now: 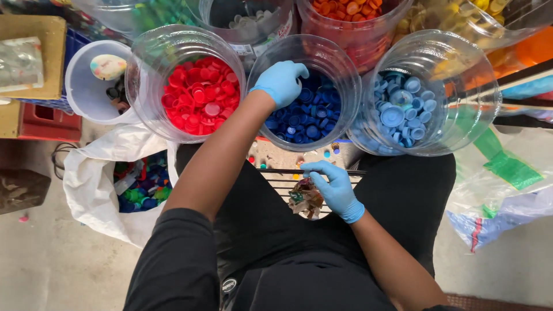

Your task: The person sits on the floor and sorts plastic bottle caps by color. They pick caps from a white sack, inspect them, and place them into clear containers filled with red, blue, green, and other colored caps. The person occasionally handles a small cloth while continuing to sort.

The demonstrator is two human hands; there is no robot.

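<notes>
On a concrete floor (52,259) ringed with clear jars, the left hand (282,80) is hovering loosely curled over the jar of dark blue caps (305,112), while the right hand (334,187) is pinching a light, crumpled, soft wrapper (305,198) at its edge above the lap.

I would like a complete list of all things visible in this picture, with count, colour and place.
clear plastic jar of red bottle caps: one, left of centre
clear plastic jar of dark blue bottle caps: one, centre
clear plastic jar of light blue bottle caps: one, right
clear plastic jar of orange bottle caps: one, top
white plastic bag of mixed caps: one, lower left
white bucket: one, far left
crumpled brown wrapper: one, on lap
left hand: blue glove, over dark blue jar
right hand: blue glove, fingers touching wrapper
</notes>
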